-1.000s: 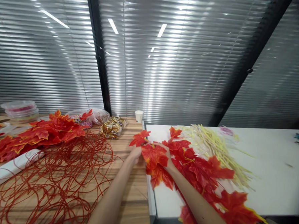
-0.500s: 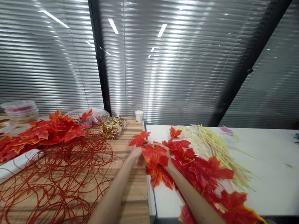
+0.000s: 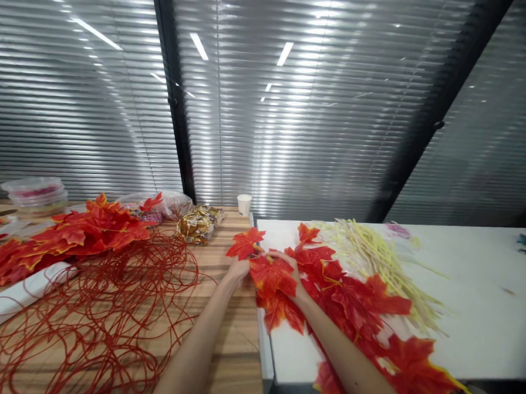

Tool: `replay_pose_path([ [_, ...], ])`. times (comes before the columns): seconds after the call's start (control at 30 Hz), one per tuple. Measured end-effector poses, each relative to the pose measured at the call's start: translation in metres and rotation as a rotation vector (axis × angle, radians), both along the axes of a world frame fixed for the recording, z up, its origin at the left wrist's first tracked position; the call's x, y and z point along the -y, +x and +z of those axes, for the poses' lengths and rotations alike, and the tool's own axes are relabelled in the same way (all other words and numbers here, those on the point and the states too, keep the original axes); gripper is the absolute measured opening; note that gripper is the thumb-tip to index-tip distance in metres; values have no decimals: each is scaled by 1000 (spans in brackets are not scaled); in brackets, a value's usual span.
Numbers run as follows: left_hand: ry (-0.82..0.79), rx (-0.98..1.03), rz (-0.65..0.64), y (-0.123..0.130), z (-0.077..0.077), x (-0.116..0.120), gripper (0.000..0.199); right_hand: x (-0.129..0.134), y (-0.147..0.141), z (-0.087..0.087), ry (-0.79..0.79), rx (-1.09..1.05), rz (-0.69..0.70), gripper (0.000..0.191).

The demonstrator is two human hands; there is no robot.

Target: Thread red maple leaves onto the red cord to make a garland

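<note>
Red artificial maple leaves (image 3: 273, 275) with yellow-orange edges hang together between my two hands, over the seam of the two tables. My left hand (image 3: 240, 269) is closed at the stem of a single leaf (image 3: 246, 243) on the left side. From the right, my right hand (image 3: 291, 264) grips the same leaf garland, its fingers partly hidden by a large leaf. More of the garland (image 3: 350, 301) trails under and beside my right forearm, down past the white table's front edge. What lies between my fingertips is too small to make out.
A wooden table (image 3: 234, 313) at left carries tangled red cord (image 3: 121, 295), a maple-leaf pile (image 3: 98, 226), a white bar (image 3: 24, 296), plastic tubs (image 3: 36, 196) and a gold packet (image 3: 197, 223). A paper cup (image 3: 244, 205) stands behind. Pale yellow strips (image 3: 378, 262) lie on the white table (image 3: 481, 314).
My hands and the leaves between them have shifted only very slightly. Both hands keep their hold, and everything else stays in place.
</note>
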State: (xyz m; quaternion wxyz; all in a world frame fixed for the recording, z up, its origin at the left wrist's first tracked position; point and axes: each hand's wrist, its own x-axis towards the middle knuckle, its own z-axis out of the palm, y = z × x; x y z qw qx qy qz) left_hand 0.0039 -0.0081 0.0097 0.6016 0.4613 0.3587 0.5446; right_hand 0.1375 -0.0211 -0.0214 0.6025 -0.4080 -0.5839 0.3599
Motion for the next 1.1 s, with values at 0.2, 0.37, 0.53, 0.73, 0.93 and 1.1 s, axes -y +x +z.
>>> replay_pose_path([
  [0.2,12,-35,-2,-1,0,1,18,-2,1,-4,6,-90,44,17],
  [0.37,44,-67,-33,-3,0,1,19,-4,2,-7,21,-79,75,19],
  [0.53,52,-90,-40,-3,-1,1,19,-3,0,-5,10,-80,59,16],
  [0.73,55,-83,-46,-4,-2,0,18,-5,2,-9,12,-85,66,18],
  [0.93,31,-77,-52,-3,-1,1,18,-6,3,-11,-7,-110,76,20],
  [1.1,14,-81,-58,-3,1,2,17,-5,2,-7,-31,-113,57,20],
])
